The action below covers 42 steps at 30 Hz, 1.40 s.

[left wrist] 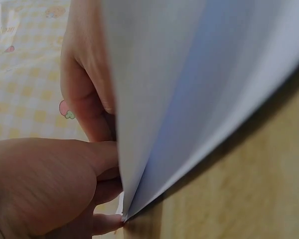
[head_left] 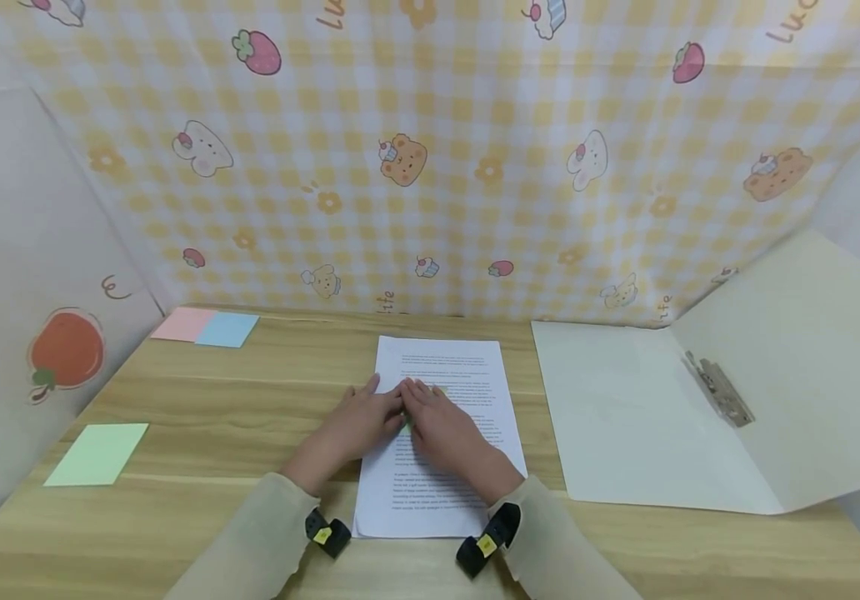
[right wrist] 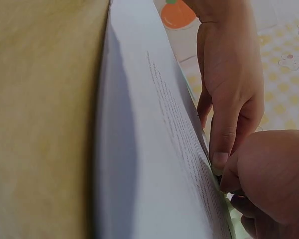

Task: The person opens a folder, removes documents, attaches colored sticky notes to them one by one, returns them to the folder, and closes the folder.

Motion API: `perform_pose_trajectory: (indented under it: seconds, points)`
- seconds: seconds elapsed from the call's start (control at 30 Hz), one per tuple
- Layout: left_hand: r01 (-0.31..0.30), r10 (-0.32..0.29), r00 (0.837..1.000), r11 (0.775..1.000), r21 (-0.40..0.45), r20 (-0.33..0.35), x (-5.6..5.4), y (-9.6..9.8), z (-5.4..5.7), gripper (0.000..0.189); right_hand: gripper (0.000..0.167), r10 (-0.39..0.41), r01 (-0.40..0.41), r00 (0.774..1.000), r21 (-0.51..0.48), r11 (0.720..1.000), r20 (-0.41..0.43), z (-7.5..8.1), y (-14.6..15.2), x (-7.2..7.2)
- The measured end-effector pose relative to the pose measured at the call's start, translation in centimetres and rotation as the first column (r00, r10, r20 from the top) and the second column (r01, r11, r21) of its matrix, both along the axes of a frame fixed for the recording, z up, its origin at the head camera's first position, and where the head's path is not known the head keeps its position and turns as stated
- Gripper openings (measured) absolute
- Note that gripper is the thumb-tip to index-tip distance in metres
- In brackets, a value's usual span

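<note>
A printed white paper stack [head_left: 437,500] lies on the wooden table, and both hands meet over its upper middle. My left hand [head_left: 358,421] comes in from the left, thumb pointing down at the page in the right wrist view. My right hand [head_left: 441,425] faces it, fingertips against the left fingers, its index finger bent. Between them shows a small green slip of paper [head_left: 406,429], pinched at the fingertips and mostly hidden by them. A yellowish patch [head_left: 441,390] peeks out beyond the right fingers. In the left wrist view the paper edge [left wrist: 159,164] runs close beside the fingertips.
A pale folder [head_left: 625,417] stands open on the right, its cover raised, with a metal clip [head_left: 720,390] at the fold. To the left lie a green note [head_left: 97,454], a pink note [head_left: 183,323] and a blue note [head_left: 227,329]. A patterned cloth [head_left: 445,208] hangs behind the table.
</note>
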<state>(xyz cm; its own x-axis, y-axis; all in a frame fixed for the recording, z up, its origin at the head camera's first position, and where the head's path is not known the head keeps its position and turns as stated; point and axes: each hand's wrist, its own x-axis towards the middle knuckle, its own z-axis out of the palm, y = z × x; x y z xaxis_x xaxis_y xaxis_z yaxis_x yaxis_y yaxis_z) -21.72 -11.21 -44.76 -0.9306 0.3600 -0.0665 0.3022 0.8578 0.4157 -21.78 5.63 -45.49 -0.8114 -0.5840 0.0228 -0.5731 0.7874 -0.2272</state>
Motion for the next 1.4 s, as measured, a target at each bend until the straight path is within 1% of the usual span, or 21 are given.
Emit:
perform_pose_trajectory:
  seconds: [0.2,0.37,0.47,0.63,0.7,0.77,0.9,1.07,1.17,1.3,1.4]
  points:
    - [0.018,-0.018,1.0,1.0,-0.006,-0.003,0.1,-0.1,0.1,0.046,0.055,0.013,-0.012,1.0,-0.051,0.999,0.02,-0.4,0.0,-0.1]
    - [0.023,-0.024,1.0,1.0,-0.016,-0.008,0.2,-0.5,0.1,0.045,0.054,0.001,0.001,0.999,-0.06,0.998,0.037,-0.4,-0.4,-0.1]
    - [0.014,-0.014,1.0,1.0,-0.024,-0.003,0.4,-0.7,0.2,0.045,0.054,-0.006,0.007,0.999,-0.04,0.999,0.035,-0.3,-0.8,-0.1]
    - [0.007,-0.007,1.0,1.0,-0.031,0.015,0.4,-0.6,0.2,0.047,0.053,-0.052,0.052,0.998,0.029,0.998,-0.024,-0.1,-0.9,0.0]
    - [0.001,0.0,1.0,0.999,-0.037,0.023,0.3,-0.4,0.1,0.048,0.052,-0.073,0.076,0.996,0.049,0.996,-0.047,-0.1,-0.7,0.1]
    - [-0.005,0.007,1.0,0.999,-0.039,0.029,0.2,-0.2,0.2,0.048,0.052,-0.096,0.098,0.994,0.057,0.994,-0.051,-0.1,-0.3,0.1]
    - [-0.015,0.016,0.999,0.999,-0.036,0.042,0.2,0.2,0.4,0.049,0.052,-0.14,0.141,0.989,0.048,0.989,-0.042,-0.1,0.8,0.1]
    - [-0.027,0.03,0.998,0.998,-0.054,0.046,0.4,0.5,0.6,0.05,0.052,-0.182,0.184,0.983,0.044,0.982,-0.039,-0.4,2.2,0.2]
    - [-0.033,0.037,0.998,0.997,-0.065,0.047,0.5,0.6,0.6,0.05,0.05,-0.19,0.194,0.98,0.062,0.979,-0.064,-0.6,2.7,0.2]
    - [-0.034,0.038,0.998,0.997,-0.076,0.05,0.5,0.6,0.6,0.051,0.051,-0.173,0.18,0.981,0.086,0.98,-0.084,-0.6,2.9,0.2]
    - [-0.027,0.032,0.998,0.996,-0.083,0.054,0.5,0.5,0.7,0.052,0.051,-0.173,0.175,0.984,0.026,0.984,-0.045,-0.5,3.1,0.0]
